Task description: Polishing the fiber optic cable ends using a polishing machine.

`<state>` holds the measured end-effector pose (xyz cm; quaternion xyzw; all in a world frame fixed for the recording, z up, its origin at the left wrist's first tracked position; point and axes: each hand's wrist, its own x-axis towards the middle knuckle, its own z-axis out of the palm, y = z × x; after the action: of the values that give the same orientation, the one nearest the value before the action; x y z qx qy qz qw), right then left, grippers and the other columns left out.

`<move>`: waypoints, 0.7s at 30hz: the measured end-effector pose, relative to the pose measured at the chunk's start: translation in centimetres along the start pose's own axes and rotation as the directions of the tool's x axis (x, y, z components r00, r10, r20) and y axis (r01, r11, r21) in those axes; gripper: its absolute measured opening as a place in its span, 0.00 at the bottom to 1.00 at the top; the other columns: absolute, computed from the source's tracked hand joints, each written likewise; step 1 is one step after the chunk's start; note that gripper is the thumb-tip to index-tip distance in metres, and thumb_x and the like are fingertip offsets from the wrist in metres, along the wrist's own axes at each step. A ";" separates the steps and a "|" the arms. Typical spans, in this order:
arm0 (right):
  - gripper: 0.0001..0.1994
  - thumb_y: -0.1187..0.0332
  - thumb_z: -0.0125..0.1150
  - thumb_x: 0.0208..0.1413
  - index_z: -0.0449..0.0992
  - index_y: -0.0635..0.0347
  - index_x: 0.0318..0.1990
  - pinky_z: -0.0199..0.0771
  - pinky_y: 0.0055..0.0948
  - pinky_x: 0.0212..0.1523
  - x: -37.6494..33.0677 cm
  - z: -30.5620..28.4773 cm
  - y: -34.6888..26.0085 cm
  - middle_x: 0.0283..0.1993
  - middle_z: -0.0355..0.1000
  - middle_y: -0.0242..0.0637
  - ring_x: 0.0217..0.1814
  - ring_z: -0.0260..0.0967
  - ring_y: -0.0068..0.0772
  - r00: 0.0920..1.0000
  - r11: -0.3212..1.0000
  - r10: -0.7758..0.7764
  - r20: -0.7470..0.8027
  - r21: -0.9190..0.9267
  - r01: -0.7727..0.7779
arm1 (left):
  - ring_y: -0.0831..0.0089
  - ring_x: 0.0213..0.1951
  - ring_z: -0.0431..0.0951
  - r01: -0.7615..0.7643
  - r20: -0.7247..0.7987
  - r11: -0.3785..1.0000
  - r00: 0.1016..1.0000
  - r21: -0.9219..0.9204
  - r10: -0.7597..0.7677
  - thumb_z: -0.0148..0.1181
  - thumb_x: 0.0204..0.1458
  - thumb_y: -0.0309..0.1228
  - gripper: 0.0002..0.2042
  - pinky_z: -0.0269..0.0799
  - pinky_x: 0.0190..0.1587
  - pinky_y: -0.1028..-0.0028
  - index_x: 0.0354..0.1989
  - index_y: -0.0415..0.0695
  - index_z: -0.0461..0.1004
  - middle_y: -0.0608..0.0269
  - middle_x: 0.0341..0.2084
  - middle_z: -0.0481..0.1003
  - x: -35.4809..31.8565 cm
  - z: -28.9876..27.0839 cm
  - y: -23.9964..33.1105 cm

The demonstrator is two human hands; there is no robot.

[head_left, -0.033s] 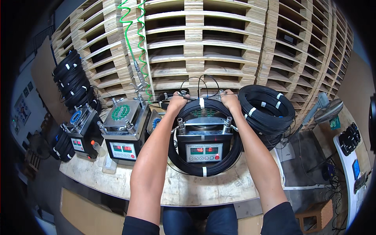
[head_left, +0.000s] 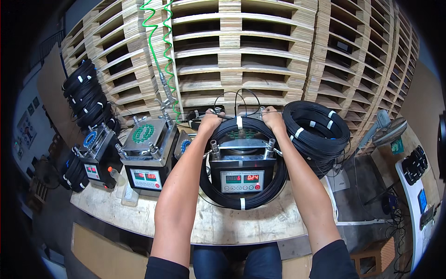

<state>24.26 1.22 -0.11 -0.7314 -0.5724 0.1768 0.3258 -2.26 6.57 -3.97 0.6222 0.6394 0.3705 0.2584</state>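
My left hand (head_left: 213,119) is closed around the far-left clamp post (head_left: 217,110) of a polishing machine (head_left: 242,182) with a red digital display. At the far-right corner, my right hand (head_left: 272,119) closes on the other far clamp post (head_left: 262,109). Some of my fingers are hidden behind the posts. A large coil of black cable (head_left: 243,203), bound with white tape, rests around the machine. The coil's upper part passes over the machine's top, between my forearms, partly covering the metal plate. Two near clamp posts (head_left: 270,148) stand untouched at the front corners.
Two similar machines (head_left: 144,153) stand to the left, beside a small bottle with an orange cap (head_left: 111,171). Stacked black cable coils (head_left: 316,132) sit at the right; more coils (head_left: 85,95) rise at far left. Wooden pallets (head_left: 232,46) form a wall behind. Green coiled hoses (head_left: 149,32) hang down.
The readings on the displays of the machine before me and the one beside it have changed. My hands and the cable coil have not visibly moved.
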 end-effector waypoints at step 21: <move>0.25 0.45 0.52 0.60 0.75 0.53 0.55 0.70 0.47 0.59 -3.7 -2.1 -2.7 0.57 0.73 0.52 0.59 0.71 0.54 0.997 0.998 0.064 -0.044 -0.010 -0.064 | 0.48 0.51 0.77 0.004 0.124 0.999 0.992 -0.042 0.001 0.60 0.51 0.52 0.31 0.71 0.52 0.63 0.50 0.33 0.68 0.40 0.46 0.77 1.3 -0.6 -1.4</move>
<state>22.64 -2.55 2.81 -0.7549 -0.5424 0.1679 0.3282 -3.70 7.87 -4.51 0.6379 0.6146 0.3444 0.3110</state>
